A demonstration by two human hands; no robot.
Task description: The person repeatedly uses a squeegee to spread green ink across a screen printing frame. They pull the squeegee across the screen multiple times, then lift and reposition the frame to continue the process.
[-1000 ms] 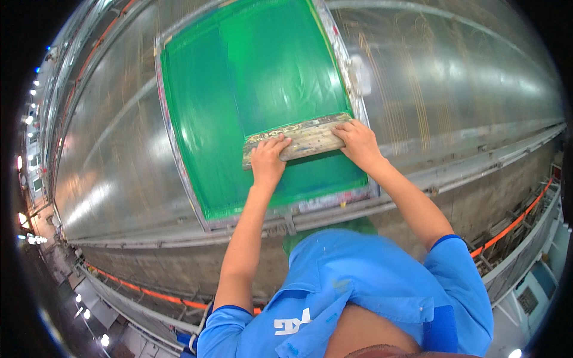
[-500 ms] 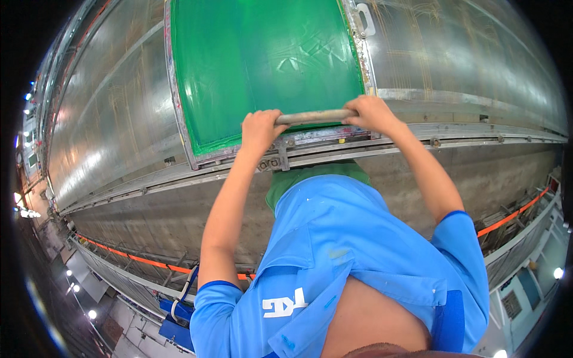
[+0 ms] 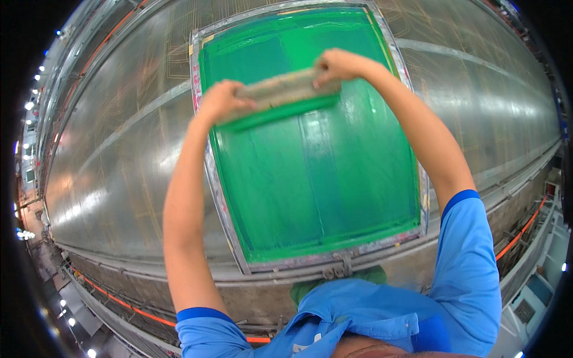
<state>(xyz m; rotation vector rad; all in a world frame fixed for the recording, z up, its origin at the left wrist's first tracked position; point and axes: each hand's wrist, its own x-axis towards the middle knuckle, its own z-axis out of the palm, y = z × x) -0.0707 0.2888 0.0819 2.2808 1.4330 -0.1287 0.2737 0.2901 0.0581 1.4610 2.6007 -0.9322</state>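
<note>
My left hand (image 3: 224, 100) and my right hand (image 3: 338, 64) are closed on either end of a long squeegee (image 3: 277, 89), blurred by motion, with a worn pale handle and green along its lower edge. It lies across the upper part of a green-coated screen (image 3: 316, 185), angled so its right end is farther from me. The coating looks streaky, with a vertical seam-like line down the middle. A worn, stained metal frame (image 3: 274, 265) surrounds the screen.
Broad metal table surfaces (image 3: 119, 179) extend either side of the frame, with a rail along the near edge. Below that are a concrete-coloured strip, orange lines (image 3: 137, 309) and railings. Rails and lights line the far left.
From half a second ago, both hands have pushed the squeegee away from me, from the screen's near edge to its far part, and my arms are stretched out further.
</note>
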